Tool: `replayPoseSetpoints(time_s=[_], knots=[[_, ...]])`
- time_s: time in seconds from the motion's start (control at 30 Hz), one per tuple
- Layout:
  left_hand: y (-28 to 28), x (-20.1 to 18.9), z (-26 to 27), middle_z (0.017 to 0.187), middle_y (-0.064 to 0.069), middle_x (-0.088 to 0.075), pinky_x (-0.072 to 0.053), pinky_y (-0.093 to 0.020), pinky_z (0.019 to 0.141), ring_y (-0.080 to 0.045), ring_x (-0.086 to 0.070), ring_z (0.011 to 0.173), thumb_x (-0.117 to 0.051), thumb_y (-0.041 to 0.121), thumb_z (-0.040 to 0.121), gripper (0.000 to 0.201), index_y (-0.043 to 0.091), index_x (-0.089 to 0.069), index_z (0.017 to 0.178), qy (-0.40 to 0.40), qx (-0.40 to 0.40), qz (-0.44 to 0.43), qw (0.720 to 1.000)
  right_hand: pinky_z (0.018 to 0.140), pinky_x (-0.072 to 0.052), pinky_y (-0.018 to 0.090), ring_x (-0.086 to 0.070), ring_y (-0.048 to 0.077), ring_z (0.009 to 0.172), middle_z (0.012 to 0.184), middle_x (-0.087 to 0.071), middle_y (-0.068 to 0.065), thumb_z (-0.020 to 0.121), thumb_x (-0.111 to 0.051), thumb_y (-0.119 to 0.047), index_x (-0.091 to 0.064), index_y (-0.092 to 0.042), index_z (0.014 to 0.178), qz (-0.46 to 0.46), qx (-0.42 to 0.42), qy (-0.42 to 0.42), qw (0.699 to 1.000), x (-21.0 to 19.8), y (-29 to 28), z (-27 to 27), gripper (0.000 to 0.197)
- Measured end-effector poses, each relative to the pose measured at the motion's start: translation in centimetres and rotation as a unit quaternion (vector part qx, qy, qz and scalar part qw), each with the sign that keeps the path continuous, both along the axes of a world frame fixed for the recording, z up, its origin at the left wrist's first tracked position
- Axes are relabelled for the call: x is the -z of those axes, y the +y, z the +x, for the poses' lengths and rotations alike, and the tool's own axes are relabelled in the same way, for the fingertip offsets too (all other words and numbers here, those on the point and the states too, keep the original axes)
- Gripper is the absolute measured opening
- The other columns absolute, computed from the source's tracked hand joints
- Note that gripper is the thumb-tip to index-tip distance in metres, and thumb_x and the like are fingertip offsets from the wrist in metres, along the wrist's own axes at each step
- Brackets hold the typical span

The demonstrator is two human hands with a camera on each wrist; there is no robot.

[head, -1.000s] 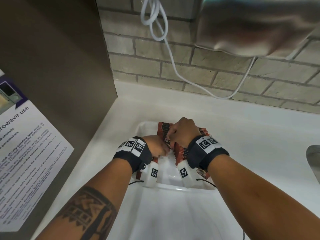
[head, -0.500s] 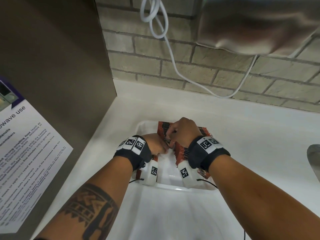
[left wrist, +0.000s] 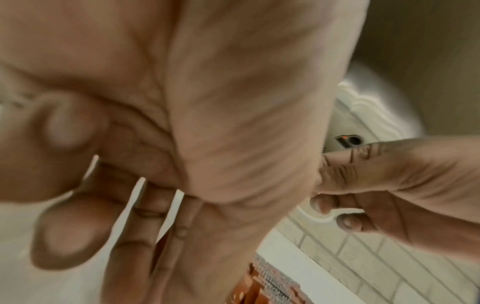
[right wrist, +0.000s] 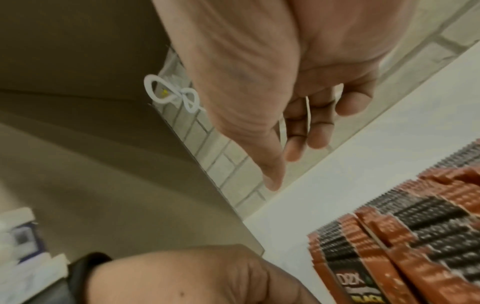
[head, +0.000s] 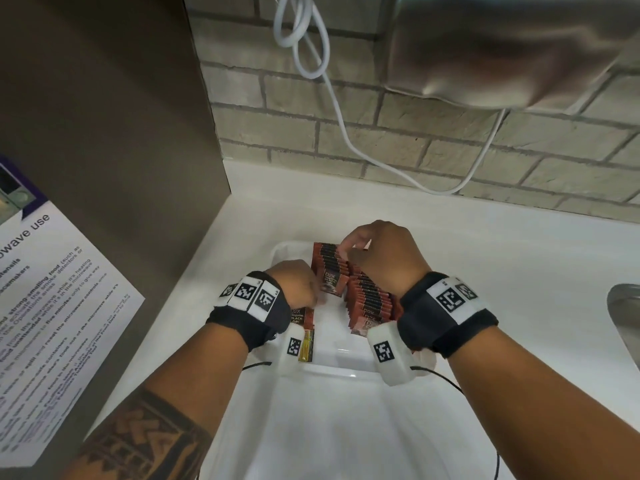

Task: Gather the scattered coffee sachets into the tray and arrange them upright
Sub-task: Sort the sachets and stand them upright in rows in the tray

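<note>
Red-and-black coffee sachets stand upright in two rows (head: 329,268) (head: 372,303) inside a white tray (head: 346,370). My right hand (head: 349,249) hovers over the far end of the rows; the right wrist view shows the right hand (right wrist: 285,168) with relaxed fingers holding nothing above the sachets (right wrist: 415,236). My left hand (head: 311,296) sits low in the tray beside the front sachet of the left row, and whether it touches is hidden. One sachet (head: 302,317) lies flat under my left wrist, with a gold one (head: 307,348) next to it.
A brown cabinet side (head: 104,133) with a printed notice (head: 52,306) stands at the left. Behind the tray is a brick wall (head: 415,150) with a hanging white cable (head: 332,98). A metal sink edge (head: 623,306) shows at the far right of the white counter (head: 519,254).
My right hand has lifted off the sachet tops and shifted toward the far end of the rows. The left hand has stayed in place beside the front sachet.
</note>
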State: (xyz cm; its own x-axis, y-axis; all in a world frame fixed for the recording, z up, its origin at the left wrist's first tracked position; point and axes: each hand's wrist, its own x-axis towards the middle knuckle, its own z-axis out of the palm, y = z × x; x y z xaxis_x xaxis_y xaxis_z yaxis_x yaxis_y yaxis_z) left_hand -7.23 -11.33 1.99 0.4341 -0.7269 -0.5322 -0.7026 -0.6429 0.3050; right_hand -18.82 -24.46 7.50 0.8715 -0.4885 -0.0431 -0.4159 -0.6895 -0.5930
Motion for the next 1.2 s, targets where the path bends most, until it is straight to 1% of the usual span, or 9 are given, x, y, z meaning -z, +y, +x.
replayPoseSetpoints(time_s=[0.17, 0.3, 0.5, 0.67, 0.9, 0.97, 1.07, 1.13, 1.2], knots=[[1.7, -0.3, -1.9, 0.131, -0.006, -0.055, -0.053, -0.032, 0.09, -0.025, -0.061, 0.111, -0.083, 0.027, 0.077, 0.067, 0.014, -0.054, 0.136, -0.064, 0.024, 0.046, 0.997, 0.057, -0.039, 0.002, -0.062, -0.004, 0.072, 0.083, -0.068, -0.019, 0.096, -0.057, -0.018, -0.076, -0.028, 0.09, 0.033, -0.063, 0.031, 0.997, -0.5, 3.0, -3.8, 0.022], [2.0, 1.2, -2.7, 0.131, -0.005, -0.057, -0.054, -0.039, 0.094, -0.026, -0.06, 0.115, -0.089, 0.021, 0.067, 0.089, 0.016, -0.042, 0.143, -0.072, 0.016, 0.069, 0.995, 0.074, -0.049, 0.01, -0.065, -0.002, 0.084, 0.092, -0.072, -0.016, 0.096, -0.063, -0.021, -0.076, -0.027, 0.091, 0.097, -0.075, 0.085, 0.989, 1.4, 5.2, -6.6, 0.016], [1.7, 2.1, -3.1, 0.121, -0.008, -0.062, -0.053, -0.037, 0.091, -0.027, -0.062, 0.108, -0.083, 0.017, 0.073, 0.064, 0.011, -0.052, 0.129, -0.111, 0.052, 0.107, 0.987, 0.075, -0.053, 0.018, -0.064, 0.001, 0.081, 0.092, -0.071, -0.016, 0.095, -0.065, -0.026, -0.077, -0.03, 0.094, 0.101, -0.048, 0.097, 0.989, 3.6, 6.2, -8.7, 0.013], [1.3, 1.6, -3.0, 0.113, -0.005, -0.067, -0.056, -0.035, 0.09, -0.024, -0.065, 0.101, -0.083, 0.02, 0.075, 0.044, 0.011, -0.065, 0.115, -0.107, 0.068, 0.153, 0.98, 0.067, -0.044, 0.007, -0.064, -0.002, 0.083, 0.091, -0.072, -0.017, 0.095, -0.066, -0.026, -0.077, -0.029, 0.092, 0.117, -0.042, 0.076, 0.989, 4.0, 6.0, -9.7, 0.012], [2.9, -3.5, -1.2, 0.094, -0.002, -0.073, -0.06, -0.035, 0.08, -0.021, -0.072, 0.085, -0.083, 0.024, 0.077, 0.027, 0.015, -0.071, 0.1, -0.001, 0.018, 0.028, 0.999, 0.067, -0.042, 0.008, -0.062, -0.001, 0.081, 0.087, -0.069, -0.016, 0.093, -0.067, -0.024, -0.074, -0.028, 0.094, 0.131, -0.004, 0.01, 0.991, 3.3, 5.4, -9.5, 0.008], [3.3, -4.8, -0.4, 0.094, -0.004, -0.075, -0.058, -0.04, 0.085, -0.025, -0.072, 0.089, -0.081, 0.024, 0.079, 0.025, 0.015, -0.07, 0.1, 0.065, -0.01, -0.04, 0.997, 0.073, -0.052, 0.022, -0.065, 0.006, 0.082, 0.087, -0.068, -0.01, 0.088, -0.074, -0.029, -0.07, -0.026, 0.101, 0.173, 0.019, -0.026, 0.984, 3.0, 5.4, -8.5, 0.014], [3.6, -5.8, -0.8, 0.101, -0.011, -0.075, -0.058, -0.043, 0.088, -0.031, -0.071, 0.098, -0.077, 0.017, 0.085, 0.021, 0.012, -0.068, 0.103, 0.221, -0.09, -0.166, 0.957, 0.075, -0.06, 0.043, -0.066, 0.016, 0.076, 0.087, -0.069, -0.005, 0.081, -0.079, -0.038, -0.066, -0.023, 0.101, 0.238, 0.039, -0.063, 0.969, 2.5, 5.3, -6.7, 0.027], [3.9, -5.9, -1.8, 0.096, -0.01, -0.076, -0.061, -0.038, 0.081, -0.026, -0.073, 0.091, -0.069, 0.009, 0.091, 0.016, 0.012, -0.066, 0.106, 0.371, -0.169, -0.245, 0.88, 0.072, -0.06, 0.042, -0.07, 0.019, 0.078, 0.092, -0.072, -0.002, 0.079, -0.079, -0.046, -0.064, -0.021, 0.102, 0.271, 0.057, -0.091, 0.957, 2.0, 5.2, -5.7, 0.037], [4.1, -5.4, -2.4, 0.096, -0.009, -0.075, -0.061, -0.038, 0.08, -0.024, -0.073, 0.089, -0.065, 0.008, 0.09, 0.019, 0.015, -0.064, 0.107, 0.444, -0.207, -0.299, 0.819, 0.071, -0.061, 0.037, -0.074, 0.021, 0.084, 0.098, -0.074, 0.002, 0.08, -0.081, -0.041, -0.063, -0.016, 0.108, 0.313, 0.086, -0.117, 0.939, 1.5, 5.0, -4.9, 0.041]])
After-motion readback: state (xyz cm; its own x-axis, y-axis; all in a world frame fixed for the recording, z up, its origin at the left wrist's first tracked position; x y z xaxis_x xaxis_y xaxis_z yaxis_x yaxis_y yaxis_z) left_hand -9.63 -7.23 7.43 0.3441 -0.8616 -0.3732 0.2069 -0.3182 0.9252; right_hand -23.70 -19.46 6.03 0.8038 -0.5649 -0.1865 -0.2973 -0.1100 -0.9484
